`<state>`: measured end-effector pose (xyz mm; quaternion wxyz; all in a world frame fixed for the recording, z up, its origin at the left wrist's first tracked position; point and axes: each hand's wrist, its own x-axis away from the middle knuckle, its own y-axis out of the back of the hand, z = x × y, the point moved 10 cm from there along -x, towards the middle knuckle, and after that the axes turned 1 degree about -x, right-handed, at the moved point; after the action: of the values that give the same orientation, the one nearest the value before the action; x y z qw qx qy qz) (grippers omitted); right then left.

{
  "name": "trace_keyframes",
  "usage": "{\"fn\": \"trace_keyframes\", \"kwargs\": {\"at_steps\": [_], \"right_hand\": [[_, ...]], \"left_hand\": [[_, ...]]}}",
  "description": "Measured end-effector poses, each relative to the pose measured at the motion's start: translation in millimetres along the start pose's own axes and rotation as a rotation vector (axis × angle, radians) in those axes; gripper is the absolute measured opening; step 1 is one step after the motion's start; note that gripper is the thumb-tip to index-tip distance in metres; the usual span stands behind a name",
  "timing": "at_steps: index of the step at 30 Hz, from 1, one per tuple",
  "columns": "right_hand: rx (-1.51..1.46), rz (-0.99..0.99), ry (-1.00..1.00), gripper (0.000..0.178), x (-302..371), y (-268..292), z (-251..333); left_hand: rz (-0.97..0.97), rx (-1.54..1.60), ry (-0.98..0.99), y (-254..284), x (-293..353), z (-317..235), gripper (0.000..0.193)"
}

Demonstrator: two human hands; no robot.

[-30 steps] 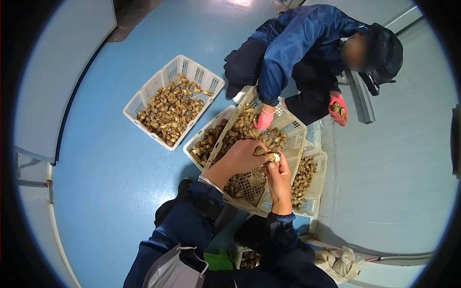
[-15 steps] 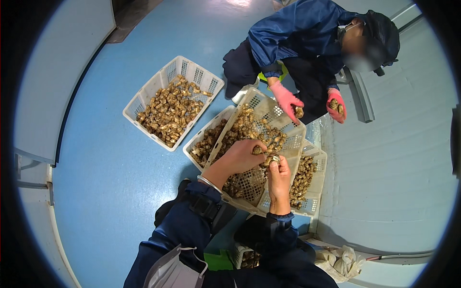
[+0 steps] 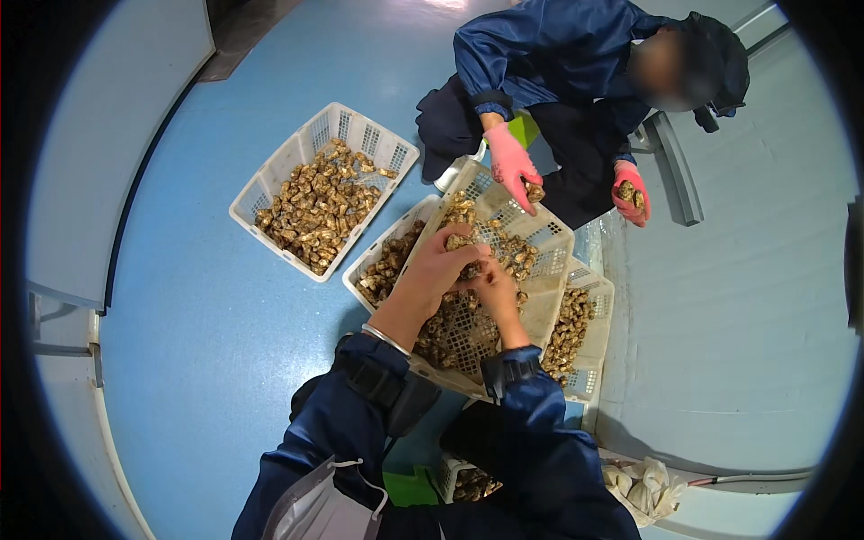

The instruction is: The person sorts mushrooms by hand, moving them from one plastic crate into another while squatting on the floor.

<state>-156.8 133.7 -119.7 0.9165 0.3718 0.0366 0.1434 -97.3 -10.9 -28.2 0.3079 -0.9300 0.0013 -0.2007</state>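
Observation:
Several stubby brown lumps that look like mushrooms are in my left hand point(image 3: 441, 268), its fingers curled round them above the tilted white crate point(image 3: 544, 301). The held mushrooms point(image 3: 461, 241) show at the fingertips. My right hand point(image 3: 498, 292) comes up against the left from the right side, fingers bent inward at the held mushrooms; its fingertips are partly hidden. Loose mushrooms point(image 3: 517, 256) lie in the tilted crate below both hands. Across from me, a co-worker's pink-gloved hand point(image 3: 513, 166) holds a mushroom over the crate's far edge; the other glove point(image 3: 631, 196) holds more.
The tilted crate rests over a left crate point(image 3: 360, 270) and a right crate point(image 3: 589, 378), both holding mushrooms. Another full white crate point(image 3: 256, 238) stands apart on the blue floor point(image 3: 207, 360). Crumpled pale sacking point(image 3: 643, 493) lies by the wall at lower right.
My hands have come together: the right moved up and left to meet the left, which now has its fingers round the mushrooms. The co-worker's gloved hand over the crate shifted left and up.

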Motion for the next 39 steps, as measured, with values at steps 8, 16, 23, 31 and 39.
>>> {"fn": "trace_keyframes", "kwargs": {"at_steps": [8, 16, 23, 31, 39], "right_hand": [[0.359, 0.284, 0.310, 0.048, 19, -103, -39], [-0.508, 0.036, -0.087, 0.010, 12, -36, -73], [-1.150, -0.098, -0.236, 0.008, 41, 12, 14], [-1.179, -0.390, -0.173, 0.010, 51, 86, 0], [-1.723, -0.751, -0.214, 0.019, 74, 117, -140]], "left_hand": [[-0.088, 0.037, -0.047, 16, 2, -4, 0.039], [-0.099, -0.070, -0.092, 18, -13, 1, 0.037], [-0.220, -0.747, -0.290, 24, -7, -13, 0.036], [-0.190, -0.942, -0.328, 6, -4, -14, 0.039], [-0.223, -0.883, -0.353, 14, -1, -20, 0.039]]}}
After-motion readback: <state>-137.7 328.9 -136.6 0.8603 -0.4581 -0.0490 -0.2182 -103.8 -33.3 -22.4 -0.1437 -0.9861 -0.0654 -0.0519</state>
